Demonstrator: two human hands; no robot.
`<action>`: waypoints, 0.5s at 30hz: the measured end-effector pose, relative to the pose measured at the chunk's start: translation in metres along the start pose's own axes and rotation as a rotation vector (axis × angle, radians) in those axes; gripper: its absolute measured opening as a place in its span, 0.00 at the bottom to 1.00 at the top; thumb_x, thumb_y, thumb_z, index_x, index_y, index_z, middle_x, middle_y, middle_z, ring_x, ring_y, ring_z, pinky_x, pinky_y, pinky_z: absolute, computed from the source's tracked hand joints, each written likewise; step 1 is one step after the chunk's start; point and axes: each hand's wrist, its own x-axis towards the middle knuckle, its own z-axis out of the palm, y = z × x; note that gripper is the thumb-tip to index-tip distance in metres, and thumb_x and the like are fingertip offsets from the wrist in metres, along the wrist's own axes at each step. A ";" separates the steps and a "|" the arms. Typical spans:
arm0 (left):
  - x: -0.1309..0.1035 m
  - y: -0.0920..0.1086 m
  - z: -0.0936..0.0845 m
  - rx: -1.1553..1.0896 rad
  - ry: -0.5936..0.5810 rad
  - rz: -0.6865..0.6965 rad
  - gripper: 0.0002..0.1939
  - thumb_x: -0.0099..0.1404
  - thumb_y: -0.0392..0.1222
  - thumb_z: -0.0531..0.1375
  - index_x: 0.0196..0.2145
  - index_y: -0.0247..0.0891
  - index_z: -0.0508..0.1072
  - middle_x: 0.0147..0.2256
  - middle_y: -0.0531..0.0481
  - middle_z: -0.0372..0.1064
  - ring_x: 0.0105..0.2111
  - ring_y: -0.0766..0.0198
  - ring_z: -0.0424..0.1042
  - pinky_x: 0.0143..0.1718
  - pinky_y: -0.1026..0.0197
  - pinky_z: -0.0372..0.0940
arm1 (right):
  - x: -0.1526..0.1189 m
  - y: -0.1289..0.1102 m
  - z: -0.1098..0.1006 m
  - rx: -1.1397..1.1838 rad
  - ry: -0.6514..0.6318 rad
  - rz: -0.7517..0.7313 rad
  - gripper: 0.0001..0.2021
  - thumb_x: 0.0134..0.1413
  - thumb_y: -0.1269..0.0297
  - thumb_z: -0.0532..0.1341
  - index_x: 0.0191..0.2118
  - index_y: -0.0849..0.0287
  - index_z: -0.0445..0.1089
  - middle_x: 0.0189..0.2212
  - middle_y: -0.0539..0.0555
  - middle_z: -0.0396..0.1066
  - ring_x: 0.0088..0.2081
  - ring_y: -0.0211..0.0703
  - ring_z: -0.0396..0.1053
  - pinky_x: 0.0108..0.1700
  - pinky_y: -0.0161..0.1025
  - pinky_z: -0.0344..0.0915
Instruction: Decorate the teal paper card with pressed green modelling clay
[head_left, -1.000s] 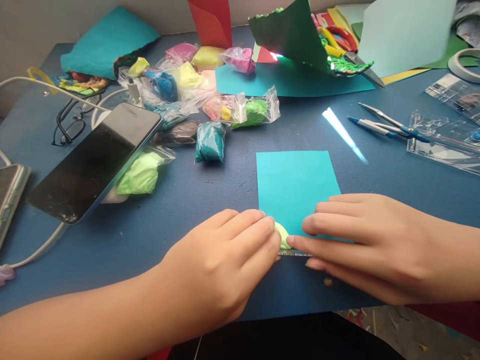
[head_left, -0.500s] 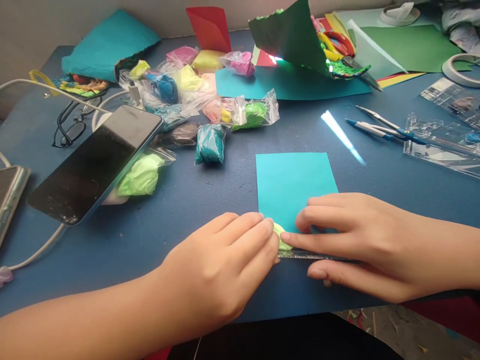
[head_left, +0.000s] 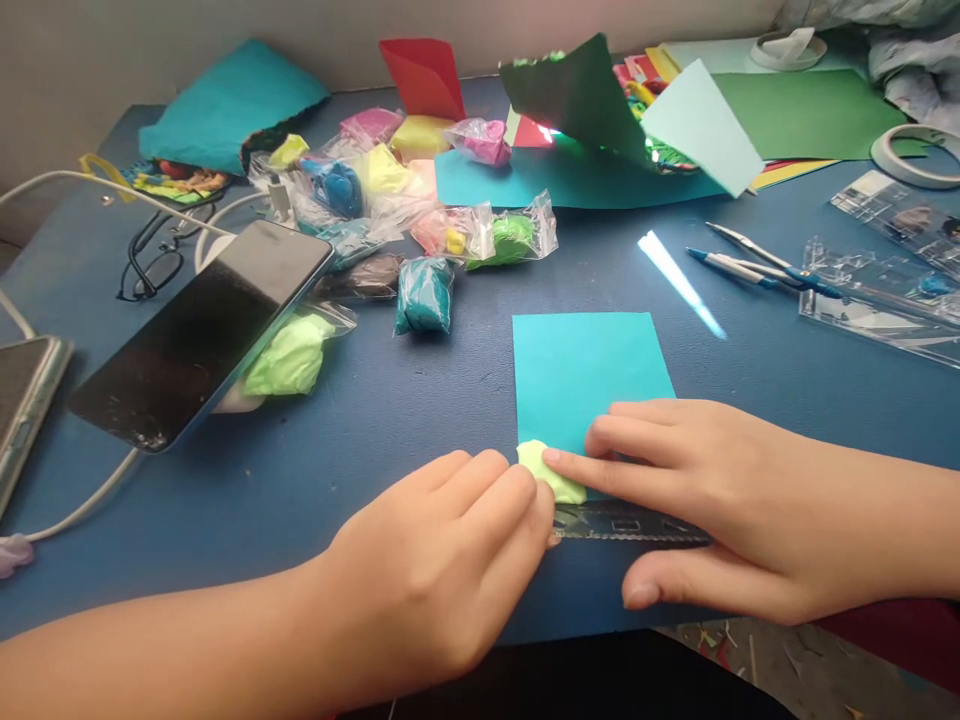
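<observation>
A square of turquoise paper [head_left: 589, 365] lies on the blue tabletop in front of me. On its near left corner sits a flattened lump of pale green modelling clay [head_left: 559, 483]. My left hand [head_left: 457, 540] is closed at the left end of a clear plastic ruler [head_left: 626, 522] with a wavy edge, its fingertips against the clay. Along the paper's near edge, the ruler shows its flat face. My right hand [head_left: 705, 490] is spread over the paper, index fingertip touching the clay and thumb apart on the near side. Its palm hides the ruler's right end.
A phone [head_left: 202, 335] rests at the left beside eyeglasses [head_left: 157, 270] and a white cable [head_left: 82, 510]. Bagged clay packets [head_left: 424, 295] crowd the back left. To the right lie a compass [head_left: 765, 265], clear plastic pieces [head_left: 877, 300] and a tape roll [head_left: 919, 155].
The ruler has tipped flatter, showing more of its face. More clay shows as my right index finger shifts left. At the back, a pale sheet has swung over the scissors.
</observation>
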 end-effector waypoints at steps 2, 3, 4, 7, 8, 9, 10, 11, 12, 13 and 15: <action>0.000 0.000 0.000 0.001 0.000 0.007 0.08 0.69 0.29 0.52 0.35 0.29 0.70 0.29 0.44 0.71 0.31 0.59 0.72 0.31 0.56 0.70 | 0.001 -0.001 -0.003 0.006 -0.036 0.015 0.28 0.66 0.48 0.51 0.60 0.65 0.65 0.35 0.58 0.67 0.33 0.43 0.65 0.35 0.38 0.63; 0.000 0.000 0.000 0.002 -0.005 0.005 0.09 0.70 0.29 0.51 0.35 0.29 0.70 0.29 0.44 0.71 0.31 0.59 0.72 0.31 0.56 0.70 | 0.002 -0.001 -0.006 0.024 -0.051 0.029 0.29 0.65 0.47 0.52 0.60 0.65 0.65 0.35 0.58 0.67 0.33 0.43 0.65 0.36 0.39 0.64; 0.000 -0.001 0.000 0.004 -0.007 -0.001 0.09 0.70 0.30 0.51 0.36 0.29 0.70 0.29 0.44 0.71 0.30 0.59 0.72 0.30 0.56 0.70 | 0.002 -0.001 -0.008 0.054 -0.071 0.047 0.29 0.64 0.45 0.52 0.60 0.63 0.65 0.35 0.57 0.67 0.34 0.44 0.65 0.36 0.39 0.64; -0.002 0.001 -0.002 0.037 0.012 -0.056 0.08 0.70 0.32 0.53 0.38 0.27 0.72 0.30 0.41 0.73 0.31 0.56 0.74 0.30 0.54 0.70 | 0.003 0.000 -0.013 0.176 -0.117 0.119 0.32 0.62 0.40 0.51 0.60 0.59 0.65 0.36 0.57 0.68 0.36 0.45 0.67 0.39 0.41 0.65; -0.004 0.003 -0.002 0.059 0.026 -0.080 0.08 0.69 0.33 0.54 0.40 0.26 0.72 0.32 0.38 0.75 0.32 0.53 0.75 0.31 0.52 0.70 | 0.003 0.000 -0.014 0.201 -0.121 0.138 0.32 0.61 0.39 0.51 0.60 0.58 0.65 0.36 0.57 0.68 0.37 0.45 0.67 0.40 0.41 0.66; -0.005 0.005 -0.002 0.079 0.036 -0.099 0.08 0.68 0.34 0.56 0.41 0.26 0.73 0.35 0.36 0.76 0.35 0.51 0.76 0.33 0.51 0.70 | 0.004 0.001 -0.014 0.209 -0.114 0.148 0.32 0.61 0.39 0.52 0.60 0.58 0.65 0.36 0.57 0.68 0.37 0.46 0.68 0.40 0.42 0.66; -0.007 0.007 -0.002 0.093 0.039 -0.112 0.09 0.67 0.34 0.57 0.42 0.25 0.74 0.38 0.34 0.77 0.37 0.48 0.77 0.35 0.49 0.71 | 0.004 0.000 -0.014 0.201 -0.108 0.151 0.32 0.61 0.40 0.53 0.60 0.59 0.65 0.36 0.57 0.69 0.37 0.46 0.68 0.40 0.42 0.66; -0.009 0.009 -0.001 0.101 0.036 -0.118 0.10 0.67 0.34 0.58 0.43 0.25 0.74 0.41 0.33 0.77 0.39 0.47 0.77 0.37 0.48 0.71 | 0.004 0.000 -0.013 0.182 -0.103 0.148 0.31 0.61 0.42 0.54 0.60 0.59 0.65 0.36 0.57 0.69 0.37 0.46 0.67 0.40 0.41 0.65; -0.010 0.011 -0.001 0.103 0.031 -0.119 0.11 0.67 0.35 0.59 0.44 0.25 0.74 0.42 0.33 0.77 0.41 0.46 0.77 0.38 0.48 0.71 | 0.004 0.000 -0.012 0.160 -0.099 0.138 0.30 0.61 0.44 0.55 0.60 0.60 0.65 0.36 0.57 0.69 0.37 0.45 0.67 0.40 0.41 0.65; -0.011 0.012 0.000 0.103 0.025 -0.120 0.12 0.67 0.35 0.59 0.45 0.24 0.75 0.43 0.34 0.77 0.42 0.46 0.77 0.39 0.48 0.71 | 0.004 -0.001 -0.011 0.141 -0.097 0.126 0.29 0.62 0.45 0.56 0.60 0.60 0.66 0.35 0.57 0.68 0.36 0.45 0.67 0.39 0.40 0.65; -0.013 0.014 0.001 0.104 0.023 -0.121 0.12 0.67 0.34 0.59 0.46 0.23 0.74 0.44 0.34 0.77 0.44 0.47 0.77 0.41 0.48 0.71 | 0.004 -0.001 -0.010 0.119 -0.100 0.108 0.27 0.62 0.47 0.56 0.59 0.61 0.66 0.35 0.57 0.68 0.36 0.44 0.67 0.38 0.39 0.64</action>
